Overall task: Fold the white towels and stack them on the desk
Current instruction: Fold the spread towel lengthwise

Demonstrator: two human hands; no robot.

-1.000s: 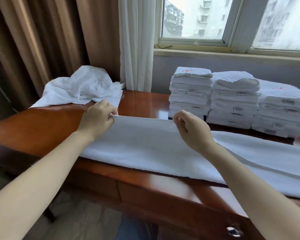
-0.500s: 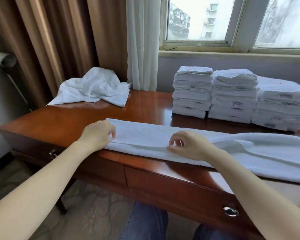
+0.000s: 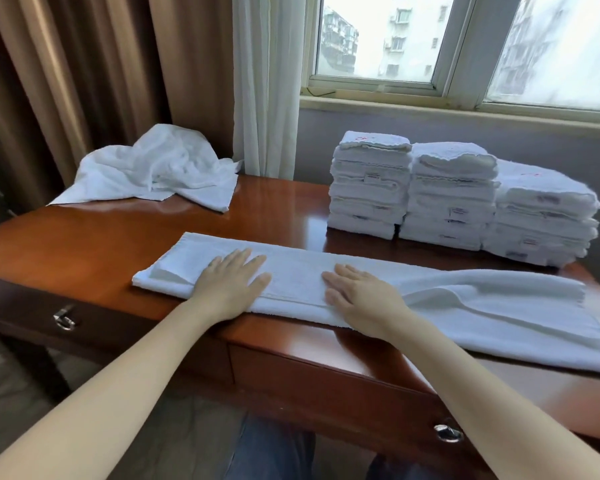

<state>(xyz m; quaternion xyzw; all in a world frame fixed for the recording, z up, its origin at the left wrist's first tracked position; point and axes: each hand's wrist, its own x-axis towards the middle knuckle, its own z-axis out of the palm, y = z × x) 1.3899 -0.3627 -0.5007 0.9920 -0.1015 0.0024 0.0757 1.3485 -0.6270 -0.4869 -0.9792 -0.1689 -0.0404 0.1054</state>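
White towel [image 3: 298,271] lay along the front of the bench [image 3: 101,244], folded lengthwise into a long strip. Its left end was squared off; its right part was looser, with layers showing, and ran out past the edge of view. Both hands were flat and open on it, fingers straight: the left hand [image 3: 231,282] near the left end, the right hand [image 3: 357,292] about the middle. It looked soft, limp and light, I'd say, the sort that sags unless held at two corners, so pinching both layers at the left end seemed the sensible hold. The bench top was glossy varnished wood, likely to let cloth slide. Behind stood three folded stacks [image 3: 454,195], at the back left a crumpled pile of towels [image 3: 153,171], then brown curtains [image 3: 66,81] and a window [image 3: 381,39].
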